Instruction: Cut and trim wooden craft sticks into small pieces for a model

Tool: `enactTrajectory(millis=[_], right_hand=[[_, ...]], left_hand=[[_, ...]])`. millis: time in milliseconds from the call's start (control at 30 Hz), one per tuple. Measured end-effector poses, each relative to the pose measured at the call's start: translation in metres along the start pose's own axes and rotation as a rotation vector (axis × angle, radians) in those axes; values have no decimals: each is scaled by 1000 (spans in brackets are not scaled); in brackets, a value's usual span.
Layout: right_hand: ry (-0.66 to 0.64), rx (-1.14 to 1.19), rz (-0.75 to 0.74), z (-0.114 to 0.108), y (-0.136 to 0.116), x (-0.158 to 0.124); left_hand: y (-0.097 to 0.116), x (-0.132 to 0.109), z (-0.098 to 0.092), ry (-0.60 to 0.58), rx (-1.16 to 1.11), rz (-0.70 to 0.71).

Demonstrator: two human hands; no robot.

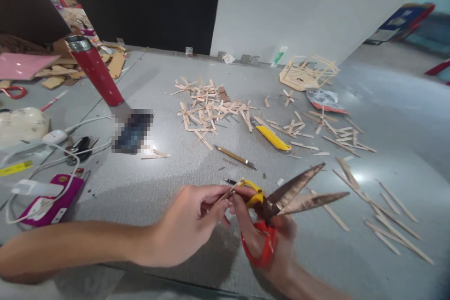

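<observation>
My left hand (191, 225) pinches a small thin wooden stick (230, 191) between thumb and fingers. Hooked in my right hand (281, 239) is a pair of scissors (295, 195) with one yellow and one red handle. Its worn blades stand apart and point to the right, away from the stick. The fingertips of my right hand meet the stick beside those of my left. Just beyond my hands lie a pen (230, 181), mostly hidden, a brown pencil-like tool (235, 156) and a yellow box cutter (272, 138).
A pile of short wooden pieces (211, 108) covers the table's middle; longer sticks (393, 225) are scattered right. At the back stands a wooden stick frame (309, 72). Leftward are a red flask (96, 70), a pixelated phone-like object (132, 131), a purple power strip (52, 199) and cables.
</observation>
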State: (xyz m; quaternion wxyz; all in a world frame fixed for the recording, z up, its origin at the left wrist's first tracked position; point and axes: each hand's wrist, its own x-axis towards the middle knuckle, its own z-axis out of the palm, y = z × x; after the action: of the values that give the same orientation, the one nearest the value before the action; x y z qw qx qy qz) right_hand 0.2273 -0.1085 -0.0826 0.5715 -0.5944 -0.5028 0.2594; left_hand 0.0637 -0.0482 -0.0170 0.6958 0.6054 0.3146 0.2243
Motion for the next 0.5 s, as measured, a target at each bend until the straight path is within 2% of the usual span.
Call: enactTrajectory(millis=[200, 367, 500], right_hand=[[41, -103, -65, 6, -6, 6], [-32, -198, -137, 2, -18, 9], [-6, -248, -206, 0, -20, 8]], left_hand=[[1, 0, 5, 15, -83, -47], [0, -1, 6, 44, -75, -111], [-1, -2, 6, 18, -120, -81]])
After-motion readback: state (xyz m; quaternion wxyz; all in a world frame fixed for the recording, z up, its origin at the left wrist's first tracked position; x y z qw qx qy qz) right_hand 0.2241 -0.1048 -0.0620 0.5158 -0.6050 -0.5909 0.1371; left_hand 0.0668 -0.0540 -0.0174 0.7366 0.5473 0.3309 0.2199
